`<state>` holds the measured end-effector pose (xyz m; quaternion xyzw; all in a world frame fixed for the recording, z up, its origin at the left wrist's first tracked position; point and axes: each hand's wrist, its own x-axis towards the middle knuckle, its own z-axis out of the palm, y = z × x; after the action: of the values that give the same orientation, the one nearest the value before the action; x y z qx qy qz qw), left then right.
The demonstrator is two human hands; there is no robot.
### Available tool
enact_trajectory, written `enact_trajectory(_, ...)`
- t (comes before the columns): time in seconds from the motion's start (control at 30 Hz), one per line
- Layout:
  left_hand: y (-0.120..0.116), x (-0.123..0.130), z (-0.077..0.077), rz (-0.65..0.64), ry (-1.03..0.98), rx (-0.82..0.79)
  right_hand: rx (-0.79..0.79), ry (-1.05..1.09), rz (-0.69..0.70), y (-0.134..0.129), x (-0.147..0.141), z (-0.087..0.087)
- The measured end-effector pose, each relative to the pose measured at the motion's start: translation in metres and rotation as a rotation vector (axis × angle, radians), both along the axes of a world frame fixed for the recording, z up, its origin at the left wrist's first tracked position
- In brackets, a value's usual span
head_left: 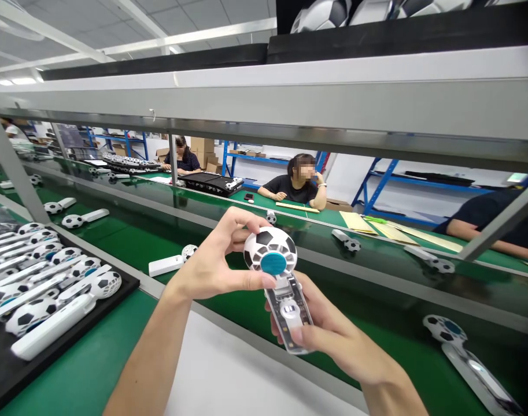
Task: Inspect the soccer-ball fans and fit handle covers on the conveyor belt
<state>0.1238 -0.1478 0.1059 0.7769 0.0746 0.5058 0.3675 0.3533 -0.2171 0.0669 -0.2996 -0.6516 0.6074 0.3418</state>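
A handheld fan (270, 249) with a black-and-white soccer-ball head is held up between my two hands. Its grille surrounds a teal disc that faces me. My left hand (222, 254) grips the ball head, fingers behind and thumb at its lower edge. Around the clear-fronted handle (287, 312) my right hand (328, 329) is closed, thumb pressed on the front near a white button panel. The handle slants down to the right. Parts of the fingers on both hands are hidden behind the fan.
A black tray (129, 283) full of similar fans stands at the left. More fans (446, 329) lie along the green conveyor (229, 289). White paper (220, 370) lies below my hands. A shelf (264, 98) spans overhead, and co-workers (298, 185) sit across the line.
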Motion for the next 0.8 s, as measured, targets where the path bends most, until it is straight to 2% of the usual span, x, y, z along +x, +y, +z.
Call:
enact_trajectory(0.27, 0.007, 0.0, -0.001, 0.016, 0.001, -0.012, -0.053, 0.023, 0.005, -0.001, -0.002, -0.001)
enact_trajectory(0.63, 0.011, -0.001, -0.004, -0.017, -0.011, -0.027, -0.007, -0.032, -0.011, -0.011, -0.001, 0.0)
enact_trajectory(0.8, 0.013, 0.004, -0.005, -0.023, -0.07, -0.048, -0.054, 0.005, -0.008, -0.011, 0.001, 0.001)
